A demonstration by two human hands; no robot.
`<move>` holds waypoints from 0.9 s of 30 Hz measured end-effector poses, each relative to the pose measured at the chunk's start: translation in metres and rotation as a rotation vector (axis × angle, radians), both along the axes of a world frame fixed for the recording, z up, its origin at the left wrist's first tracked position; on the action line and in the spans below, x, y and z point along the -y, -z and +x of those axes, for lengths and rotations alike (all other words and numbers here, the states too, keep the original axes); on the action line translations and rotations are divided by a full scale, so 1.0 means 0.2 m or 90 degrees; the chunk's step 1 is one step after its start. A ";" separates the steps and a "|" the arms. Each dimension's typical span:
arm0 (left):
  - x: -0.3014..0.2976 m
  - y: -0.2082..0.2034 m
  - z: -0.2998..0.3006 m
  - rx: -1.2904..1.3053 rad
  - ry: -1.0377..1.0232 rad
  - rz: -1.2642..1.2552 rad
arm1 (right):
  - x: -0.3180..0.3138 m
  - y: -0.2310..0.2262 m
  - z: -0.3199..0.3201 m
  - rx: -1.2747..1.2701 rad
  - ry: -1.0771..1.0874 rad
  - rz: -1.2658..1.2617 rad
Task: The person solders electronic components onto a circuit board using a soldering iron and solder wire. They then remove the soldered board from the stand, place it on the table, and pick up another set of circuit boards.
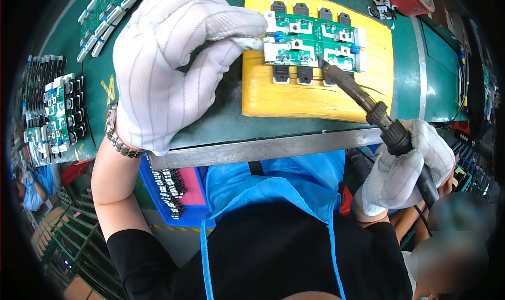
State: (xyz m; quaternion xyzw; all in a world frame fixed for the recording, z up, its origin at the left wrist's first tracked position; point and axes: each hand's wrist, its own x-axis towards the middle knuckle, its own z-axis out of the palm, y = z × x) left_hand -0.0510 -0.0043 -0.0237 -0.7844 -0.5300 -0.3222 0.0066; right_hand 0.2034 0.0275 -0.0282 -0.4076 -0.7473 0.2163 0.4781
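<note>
A green circuit board lies on a yellow pad, with black flat-tabbed components sticking out along its far and near edges. My right hand, in a white glove, grips a soldering iron by its handle. The iron slants up to the left, its tip at the board's near middle edge; whether it touches cannot be seen. My left hand, gloved too, is at the board's left end with thumb and forefinger pinched together. What the pinch holds, if anything, is too small to make out.
More assembled boards stand at the far left and left of the green bench. A metal strip edges the bench. Below it sits a blue bin with small parts. Loose black components lie far right; another person is at lower right.
</note>
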 end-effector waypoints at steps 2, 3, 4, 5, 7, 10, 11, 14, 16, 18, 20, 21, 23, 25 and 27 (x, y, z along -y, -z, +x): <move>0.01 -0.01 -0.02 -0.063 -0.009 0.053 | 0.02 -0.01 0.00 -0.075 0.092 0.035; 0.00 -0.02 -0.01 -0.042 -0.008 0.064 | 0.02 -0.07 0.12 0.028 0.001 -0.054; 0.01 -0.03 -0.02 -0.048 -0.017 0.060 | 0.03 -0.07 0.13 -0.067 -0.041 -0.074; 0.04 -0.04 -0.01 -0.058 -0.050 0.062 | 0.03 -0.04 0.11 -0.129 0.090 -0.052; 0.08 -0.04 -0.01 -0.060 -0.108 0.071 | -0.03 -0.04 0.21 -0.265 0.129 -0.119; 0.08 -0.01 -0.02 -0.063 -0.160 0.115 | -0.17 -0.03 0.23 -0.305 0.117 0.007; 0.07 -0.01 -0.02 -0.076 -0.171 0.140 | -0.25 -0.01 0.24 -0.209 0.141 0.125; 0.06 -0.02 -0.03 -0.104 -0.175 0.207 | -0.48 -0.01 0.25 0.134 0.122 0.390; 0.05 -0.06 -0.04 -0.123 -0.134 0.209 | -0.58 0.00 0.27 0.223 0.009 0.311; 0.03 -0.09 -0.05 -0.128 -0.070 0.176 | -0.53 -0.02 0.28 0.151 0.038 0.269; 0.04 -0.08 -0.04 -0.071 -0.074 0.117 | -0.52 0.02 0.29 0.081 0.076 0.348; 0.04 -0.07 -0.03 0.000 -0.060 0.074 | -0.46 0.02 0.27 -0.069 0.083 0.220; 0.03 -0.10 -0.02 0.019 -0.052 0.014 | -0.31 0.04 0.25 -0.247 0.070 0.056; -0.01 -0.17 0.07 0.140 -0.116 -0.154 | -0.14 0.08 0.21 -0.265 0.103 0.020; -0.05 -0.19 0.25 0.151 -0.185 -0.131 | -0.04 0.14 0.22 -0.262 0.023 -0.070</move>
